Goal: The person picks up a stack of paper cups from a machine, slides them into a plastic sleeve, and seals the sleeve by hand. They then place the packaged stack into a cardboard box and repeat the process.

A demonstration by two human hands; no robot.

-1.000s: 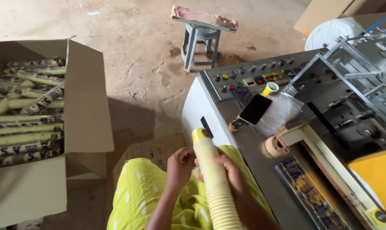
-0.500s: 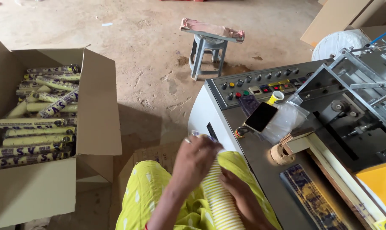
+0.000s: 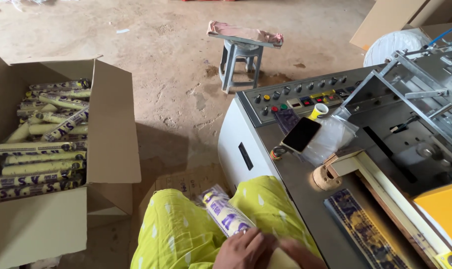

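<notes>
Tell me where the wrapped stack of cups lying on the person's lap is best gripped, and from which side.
Probably around the middle of the wrapped cup stack, from above. It lies as a long thin roll, tilted across the green-clothed lap, so fingers can close around its width. The left hand and right hand already sit at its near end.

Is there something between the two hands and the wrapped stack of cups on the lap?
Nothing visible. The left hand and right hand both rest directly on the wrapped stack of cups at its near end, low in the view, with no object between.
</notes>
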